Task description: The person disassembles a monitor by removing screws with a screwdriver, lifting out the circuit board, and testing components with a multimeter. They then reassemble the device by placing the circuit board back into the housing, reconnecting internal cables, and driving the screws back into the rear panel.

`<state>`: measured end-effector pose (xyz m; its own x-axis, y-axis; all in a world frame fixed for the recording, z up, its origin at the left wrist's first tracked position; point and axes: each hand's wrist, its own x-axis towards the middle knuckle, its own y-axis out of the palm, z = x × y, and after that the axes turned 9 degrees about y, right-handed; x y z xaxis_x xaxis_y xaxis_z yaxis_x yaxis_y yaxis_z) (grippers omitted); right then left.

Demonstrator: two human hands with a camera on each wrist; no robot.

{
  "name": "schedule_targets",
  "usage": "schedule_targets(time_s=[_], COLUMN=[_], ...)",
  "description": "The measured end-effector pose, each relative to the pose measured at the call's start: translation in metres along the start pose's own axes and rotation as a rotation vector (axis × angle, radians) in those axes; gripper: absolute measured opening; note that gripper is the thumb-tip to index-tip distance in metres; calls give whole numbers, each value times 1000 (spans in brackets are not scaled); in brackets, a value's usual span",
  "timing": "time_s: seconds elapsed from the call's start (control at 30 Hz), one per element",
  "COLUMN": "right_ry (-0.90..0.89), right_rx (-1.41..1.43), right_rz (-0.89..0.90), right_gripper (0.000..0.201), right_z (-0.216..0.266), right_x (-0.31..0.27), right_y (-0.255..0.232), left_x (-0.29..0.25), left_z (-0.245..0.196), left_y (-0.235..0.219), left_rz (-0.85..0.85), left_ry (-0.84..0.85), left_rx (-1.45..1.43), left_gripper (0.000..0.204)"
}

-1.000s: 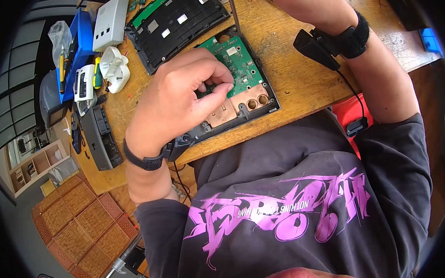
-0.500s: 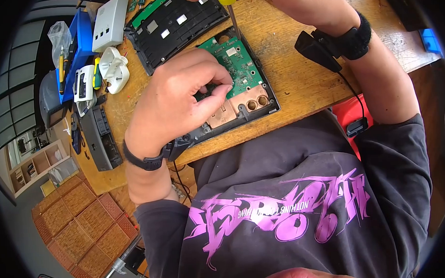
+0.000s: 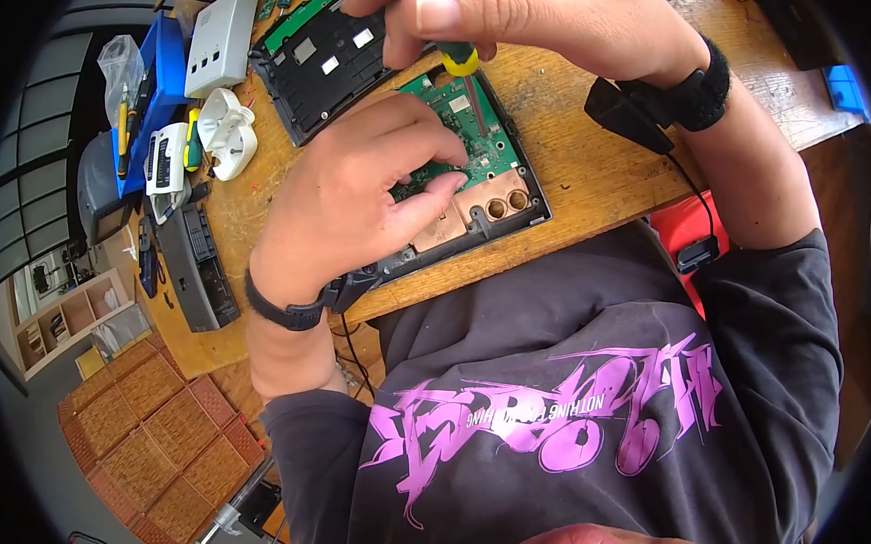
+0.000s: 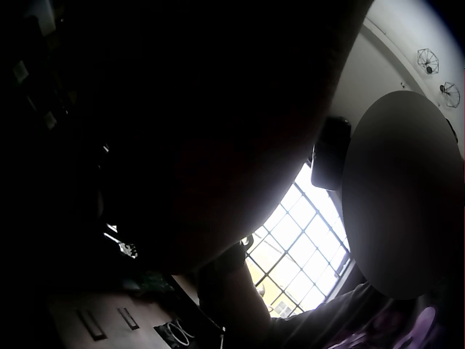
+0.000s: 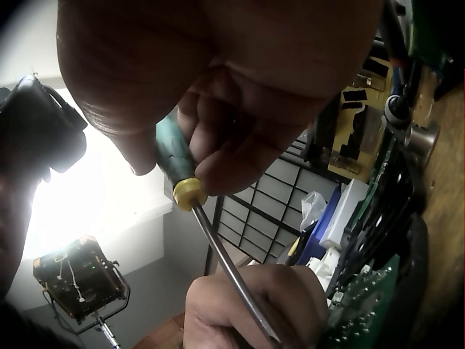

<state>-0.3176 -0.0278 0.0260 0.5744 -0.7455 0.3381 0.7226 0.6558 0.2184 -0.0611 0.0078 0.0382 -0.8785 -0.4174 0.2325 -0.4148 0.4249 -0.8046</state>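
A green circuit board (image 3: 498,151) with a copper-coloured plate (image 3: 495,188) lies in a black housing (image 3: 540,215) at the table's near edge. Over the board's left part is my left hand (image 3: 354,183), fingers bent, thumb and index tips close together by the board; whether they pinch anything is hidden. My right hand (image 3: 551,24) grips the green-and-yellow handle of a screwdriver (image 3: 459,61), its shaft slanting down over the board. In the right wrist view the screwdriver (image 5: 190,195) reaches towards my left hand (image 5: 251,305). The left wrist view is mostly dark.
Beyond the board lies a black cover (image 3: 325,77). To the left are a white box (image 3: 220,48), a blue tray (image 3: 163,75), a white plastic part (image 3: 225,135), another screwdriver (image 3: 193,142) and a dark grey case (image 3: 198,268). A cable hangs from each wrist camera.
My right hand has come down and nearer to me, bringing the screwdriver's shaft from the board's far corner towards its middle. My left hand has shifted only slightly.
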Motion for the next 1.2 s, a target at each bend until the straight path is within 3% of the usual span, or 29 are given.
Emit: schedule_targets(time_s=[0.1,0.23,0.37,0.47,0.57,0.77,0.9,0.97,1.2], right_ry=[43,-17,55,93,164,139,126,163,191], right_rx=[130,160,137,117,158,-46,-29,-45,-85], right_rz=[58,105,112,15,165,-39,-59,-85,-114], right_gripper=[26,27,24,24,27,33,35,37,37], right_z=[-3,-19,-15,1,11,0,2,7,16], right_x=[-1,2,-3,-5,-5,-4,-1,-4,-5], right_y=[-2,-2,0,4,-6,-1,-3,-6,-9], left_x=[-2,-2,-4,-3,-3,-4,-7,-10,-33], left_z=[1,4,1,4,3,5,6,4,17], left_y=[1,2,2,3,3,6,-6,-19,-47], left_rz=[-12,-31,-38,-49,-17,-2,-10,-15,-194], left_ry=[-5,17,-35,-7,-53,-32,-25,-176,-325], left_rx=[-6,39,22,8,-4,-8,-25,-111,-124], left_gripper=[22,18,14,14,13,15,14,14,12])
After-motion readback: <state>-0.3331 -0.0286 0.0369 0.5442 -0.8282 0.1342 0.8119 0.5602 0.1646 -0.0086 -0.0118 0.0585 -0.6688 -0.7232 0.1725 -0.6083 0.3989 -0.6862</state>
